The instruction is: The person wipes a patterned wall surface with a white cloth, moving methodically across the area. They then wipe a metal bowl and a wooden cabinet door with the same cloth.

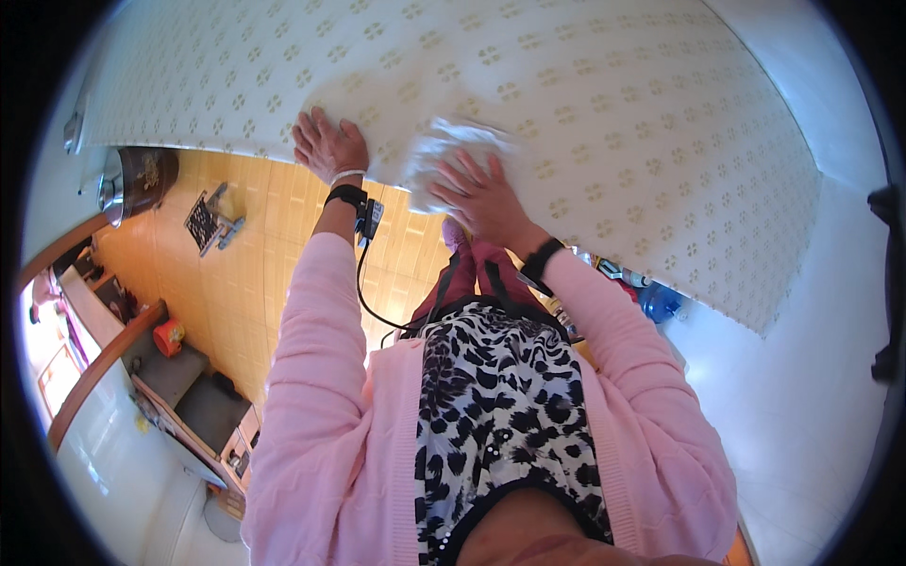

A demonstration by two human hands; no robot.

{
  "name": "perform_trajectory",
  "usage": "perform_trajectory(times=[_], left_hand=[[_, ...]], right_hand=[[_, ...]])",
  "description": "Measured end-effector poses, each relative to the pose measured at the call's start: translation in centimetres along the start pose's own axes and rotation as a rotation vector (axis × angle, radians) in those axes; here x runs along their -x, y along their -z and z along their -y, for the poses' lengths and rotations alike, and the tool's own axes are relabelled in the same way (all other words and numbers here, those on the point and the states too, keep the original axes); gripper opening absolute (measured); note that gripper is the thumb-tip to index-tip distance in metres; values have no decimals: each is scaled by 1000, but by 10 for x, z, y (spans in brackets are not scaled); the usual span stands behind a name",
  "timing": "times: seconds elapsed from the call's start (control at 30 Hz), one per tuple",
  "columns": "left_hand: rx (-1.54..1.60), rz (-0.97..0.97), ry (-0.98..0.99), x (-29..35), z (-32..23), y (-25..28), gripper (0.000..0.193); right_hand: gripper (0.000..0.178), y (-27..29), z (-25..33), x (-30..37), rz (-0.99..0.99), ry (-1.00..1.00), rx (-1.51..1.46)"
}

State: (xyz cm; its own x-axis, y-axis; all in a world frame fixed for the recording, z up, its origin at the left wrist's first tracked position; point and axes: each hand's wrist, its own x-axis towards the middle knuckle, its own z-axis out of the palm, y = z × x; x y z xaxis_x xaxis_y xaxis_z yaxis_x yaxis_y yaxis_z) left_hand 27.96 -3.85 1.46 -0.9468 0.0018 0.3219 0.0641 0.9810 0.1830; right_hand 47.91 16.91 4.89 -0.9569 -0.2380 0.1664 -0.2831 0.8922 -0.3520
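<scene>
In front of me spreads a pale surface covered with a cream cloth (642,113) patterned in small gold clover-like motifs. My left hand (328,146) rests on its near edge, fingers slightly bent and apart, holding nothing. To the right, my right hand (479,196) lies flat with spread fingers on a crumpled white cloth (444,151). That white cloth is pressed against the patterned cover and hangs a little over the near edge. Both wrists wear black straps, and a cable runs from the left one toward my waist.
Below the edge at left lies a yellow wooden floor (255,198) with a small folding stool (215,219). A brown bin (149,179) stands under the far left corner. An orange container (170,337) sits near a bench. Blue bottles (659,300) stand below the right edge.
</scene>
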Motion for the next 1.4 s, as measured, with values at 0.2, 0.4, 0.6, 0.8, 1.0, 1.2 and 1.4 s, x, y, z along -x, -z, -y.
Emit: perform_trajectory(times=[0.2,0.4,0.6,0.8,1.0,1.2,1.4], left_hand=[[-33,27,10,1,-3,6,60],[-24,35,6,-1,-6,11,61],[-41,40,7,0,-7,12,60],[10,76,34,-3,-7,14,63],[26,125,76,-3,-8,16,65],[55,93,51,-6,-9,21,64],[62,97,44,-3,-9,17,64]], right_hand=[[52,47,-115,169,-112,-638,186],[53,97,-250,270,-61,-1441,495],[53,85,-350,153,614,-1490,1026],[55,67,-382,-45,-178,-1332,455],[64,39,-340,-217,-73,-1050,473],[70,-18,-195,-331,-32,-521,360],[58,-39,-83,-223,22,-152,196]])
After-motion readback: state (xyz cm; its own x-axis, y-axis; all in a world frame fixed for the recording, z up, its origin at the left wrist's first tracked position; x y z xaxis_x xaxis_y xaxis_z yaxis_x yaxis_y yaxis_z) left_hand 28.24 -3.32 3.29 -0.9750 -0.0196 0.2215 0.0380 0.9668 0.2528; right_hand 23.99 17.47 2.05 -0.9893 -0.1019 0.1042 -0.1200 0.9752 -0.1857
